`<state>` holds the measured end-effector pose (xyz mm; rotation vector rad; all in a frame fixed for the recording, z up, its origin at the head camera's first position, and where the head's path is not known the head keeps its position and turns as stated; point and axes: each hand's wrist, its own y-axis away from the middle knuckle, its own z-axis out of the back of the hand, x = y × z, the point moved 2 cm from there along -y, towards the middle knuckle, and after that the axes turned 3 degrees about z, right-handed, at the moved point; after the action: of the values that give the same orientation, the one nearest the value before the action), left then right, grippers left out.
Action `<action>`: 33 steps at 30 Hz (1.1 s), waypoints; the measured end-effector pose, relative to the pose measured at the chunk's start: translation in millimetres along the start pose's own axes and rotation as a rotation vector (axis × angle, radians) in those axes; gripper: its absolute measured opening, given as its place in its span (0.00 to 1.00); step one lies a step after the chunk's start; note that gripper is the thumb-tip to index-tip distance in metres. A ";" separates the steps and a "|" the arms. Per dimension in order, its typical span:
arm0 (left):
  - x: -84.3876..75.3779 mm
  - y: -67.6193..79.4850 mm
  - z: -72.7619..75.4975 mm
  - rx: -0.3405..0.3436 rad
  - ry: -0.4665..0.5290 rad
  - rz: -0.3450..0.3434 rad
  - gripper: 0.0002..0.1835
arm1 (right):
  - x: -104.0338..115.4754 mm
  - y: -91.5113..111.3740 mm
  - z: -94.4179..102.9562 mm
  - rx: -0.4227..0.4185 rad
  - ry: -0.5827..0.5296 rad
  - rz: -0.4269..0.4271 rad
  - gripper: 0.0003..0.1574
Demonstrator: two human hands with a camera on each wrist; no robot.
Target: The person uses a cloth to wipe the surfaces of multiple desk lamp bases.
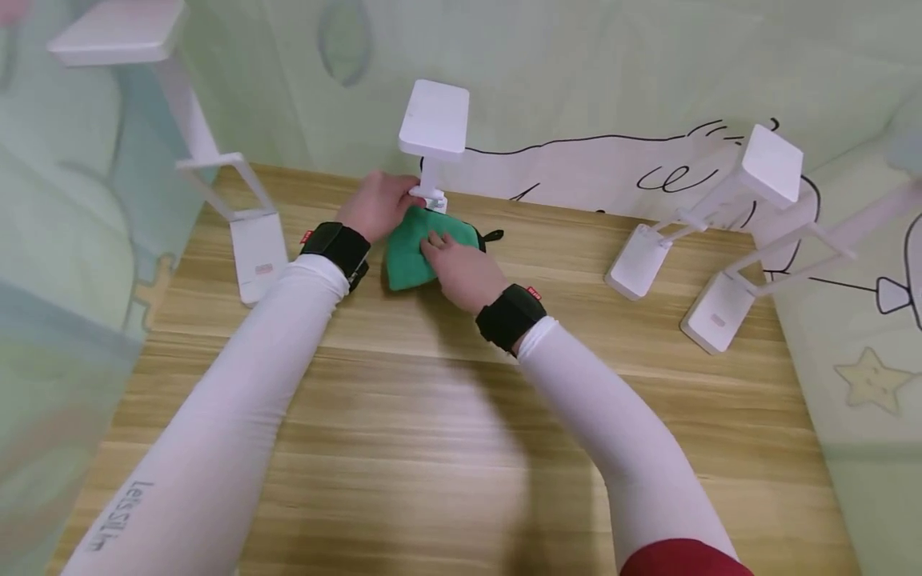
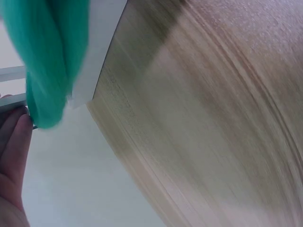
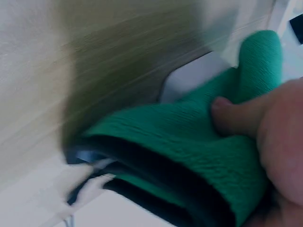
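Green cloth (image 1: pixel 406 258), one, in right hand (image 1: pixel 468 272); one of four lamps (image 1: pixel 434 118) in left hand (image 1: pixel 378 208)

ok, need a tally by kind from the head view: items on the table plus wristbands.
Lamps: 4
Cloth: 1
Wristbands: 2
Total: 7

You've room toward you over table (image 1: pixel 425 448); L lamp (image 1: pixel 261 254) blocks L of your L hand (image 1: pixel 374 206), middle lamp (image 1: pixel 434 120) & wall (image 1: pixel 576 80) block fwd, R lamps (image 1: pixel 637 260) limit R.
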<state>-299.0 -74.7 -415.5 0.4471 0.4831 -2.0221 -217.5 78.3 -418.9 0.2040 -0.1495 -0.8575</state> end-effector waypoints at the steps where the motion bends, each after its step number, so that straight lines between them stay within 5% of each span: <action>1: 0.4 -0.6 -0.3 -0.006 -0.009 -0.004 0.10 | 3.1 4.1 1.5 0.022 0.010 0.006 0.33; 6: 2.4 -0.2 0.4 -0.011 -0.022 -0.003 0.11 | 22.1 8.2 2.7 0.093 0.060 0.092 0.33; 10: 2.7 2.3 0.9 0.001 -0.029 0.011 0.10 | 27.7 -8.3 -0.3 0.065 -0.011 0.132 0.33; 19: -0.6 1.5 0.7 0.003 0.008 0.007 0.09 | 6.1 -43.8 -4.9 -0.091 -0.034 0.023 0.36; 26: -1.7 0.5 0.8 0.014 -0.007 -0.001 0.10 | 6.7 -27.0 -1.5 -0.115 0.047 -0.039 0.26; 33: 2.1 -1.3 -1.2 0.000 -0.042 -0.005 0.12 | 25.5 4.3 1.3 -0.018 0.084 -0.062 0.27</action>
<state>-300.9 -75.1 -417.3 0.4035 0.4585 -2.0321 -198.1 61.5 -415.4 0.2283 -0.0567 -0.9102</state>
